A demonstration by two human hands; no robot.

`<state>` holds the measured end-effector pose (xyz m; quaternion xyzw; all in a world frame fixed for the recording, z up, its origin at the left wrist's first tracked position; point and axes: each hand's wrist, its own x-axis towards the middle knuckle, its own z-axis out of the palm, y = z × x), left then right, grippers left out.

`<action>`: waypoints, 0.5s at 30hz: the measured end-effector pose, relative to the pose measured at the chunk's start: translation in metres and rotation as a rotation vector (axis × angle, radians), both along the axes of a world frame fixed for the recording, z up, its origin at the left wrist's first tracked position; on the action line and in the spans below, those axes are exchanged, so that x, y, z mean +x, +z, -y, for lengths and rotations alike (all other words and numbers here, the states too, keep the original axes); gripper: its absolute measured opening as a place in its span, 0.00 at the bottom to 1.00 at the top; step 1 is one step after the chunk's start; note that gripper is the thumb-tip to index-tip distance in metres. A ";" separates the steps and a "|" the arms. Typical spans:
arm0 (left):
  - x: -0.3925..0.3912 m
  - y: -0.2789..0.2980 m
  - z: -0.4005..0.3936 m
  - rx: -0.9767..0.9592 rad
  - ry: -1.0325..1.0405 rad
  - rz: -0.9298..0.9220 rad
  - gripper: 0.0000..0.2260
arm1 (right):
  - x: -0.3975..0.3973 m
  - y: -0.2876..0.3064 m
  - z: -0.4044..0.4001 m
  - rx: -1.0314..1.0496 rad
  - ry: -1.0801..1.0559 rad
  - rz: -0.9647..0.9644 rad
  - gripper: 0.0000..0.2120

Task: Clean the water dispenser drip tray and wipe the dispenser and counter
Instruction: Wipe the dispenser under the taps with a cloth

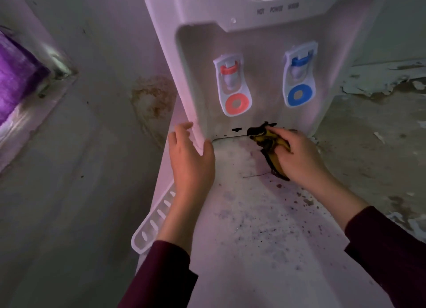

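The right hand [297, 155] gripped a cloth [269, 144], wiping the dispenser [253, 114] base. The left hand [191, 155], open, braced its side. The tray [152, 224] lay off, leftward; the desk [253, 234] remained speckled, unwiped.

Single head-worn wide-angle view, set above and in front of the white water dispenser [265, 60], facing forward and steeply down. Very near: dispenser front fills the upper middle, its top panel cut off by the upper edge, its sides bowed by the lens. Directly below the dispenser, speckled white surface [253, 227] running toward the lower edge. Both forearms entering from the bottom corners, left hand [191, 155] at the dispenser's lower left corner, right hand [297, 153] at its base. Left of the dispenser, stained wall; right of it, peeling wall. No second view to overlap with.
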<state>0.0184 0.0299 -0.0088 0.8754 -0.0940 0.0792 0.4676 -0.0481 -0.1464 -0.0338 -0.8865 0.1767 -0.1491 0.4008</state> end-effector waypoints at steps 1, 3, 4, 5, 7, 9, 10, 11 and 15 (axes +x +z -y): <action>-0.006 0.000 0.000 -0.019 -0.003 -0.008 0.16 | -0.003 0.001 0.001 0.057 0.001 0.009 0.22; -0.011 0.001 0.001 -0.052 0.001 -0.016 0.15 | -0.005 0.003 -0.002 0.077 0.015 0.017 0.22; -0.010 0.001 0.000 -0.071 0.008 -0.015 0.16 | -0.003 0.004 -0.006 0.028 0.027 0.023 0.22; -0.007 0.001 0.000 -0.091 0.017 -0.014 0.16 | 0.001 0.004 -0.012 -0.039 0.046 0.028 0.23; 0.003 0.002 0.000 -0.119 0.028 -0.025 0.18 | 0.016 0.006 -0.027 -0.205 0.110 0.043 0.22; 0.013 0.002 0.000 -0.130 0.018 -0.055 0.19 | 0.038 0.003 -0.042 -0.253 0.177 0.068 0.18; 0.016 0.002 -0.001 -0.136 0.003 -0.073 0.19 | 0.049 0.003 -0.050 -0.229 0.202 0.051 0.16; 0.018 0.002 -0.002 -0.145 -0.013 -0.086 0.19 | 0.058 0.002 -0.055 -0.280 0.217 0.031 0.16; 0.029 0.001 -0.004 -0.175 -0.006 -0.101 0.15 | 0.071 -0.012 -0.073 -0.578 0.196 -0.183 0.17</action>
